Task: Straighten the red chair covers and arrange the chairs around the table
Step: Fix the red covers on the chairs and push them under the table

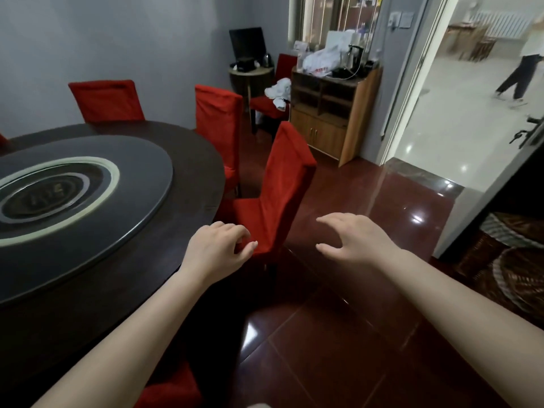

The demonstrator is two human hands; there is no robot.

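Open glossy red tiled floor lies right of the nearest red-covered chair; I read free passage there up to the open doorway. Left is blocked: the round dark wooden table sits just beside the chair seat. A brown wooden cabinet stands beyond. Woven wicker baskets crowd the far right.

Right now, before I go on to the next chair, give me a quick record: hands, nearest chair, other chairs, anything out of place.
left hand: fingers curled at the front seat corner of the nearest chair; whether it grips the cover cannot be told
right hand: open, fingers spread above the floor, holding nothing
nearest chair: red cover on, seat turned toward the round table
other chairs: second chair and far chair stand at the table
out of place: stray chair beside the wooden cabinet, white cloth on its seat
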